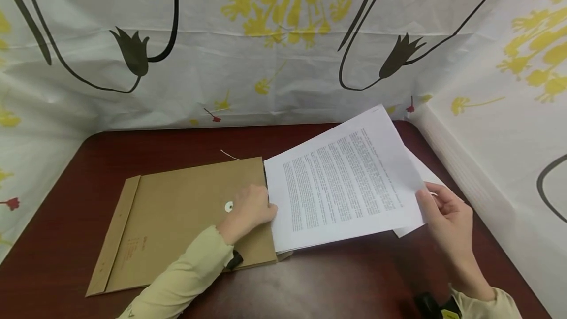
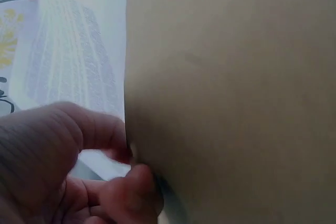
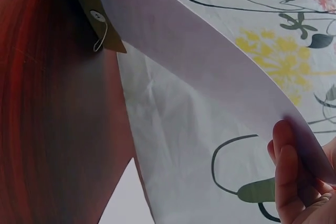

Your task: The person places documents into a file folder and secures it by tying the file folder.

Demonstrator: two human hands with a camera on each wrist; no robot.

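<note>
A brown kraft document envelope [image 1: 177, 215] lies on the table, its mouth facing right. My left hand [image 1: 249, 210] pinches the envelope's edge at that mouth between thumb and fingers; the left wrist view shows the grip up close. Printed paper [image 1: 341, 186] extends out of the mouth, raised toward the right, its left end against or inside the envelope. By its lower right corner my right hand [image 1: 449, 220] holds it, thumb on the printed face. In the right wrist view the paper [image 3: 194, 56] bows from the envelope to the fingers.
Another white sheet [image 1: 427, 169] lies partly under the raised paper. The envelope has a white button [image 1: 228, 206], and a flap with button and string [image 3: 97, 16] shows in the right wrist view. Patterned white cloth [image 1: 274, 78] borders the dark red table [image 1: 336, 284].
</note>
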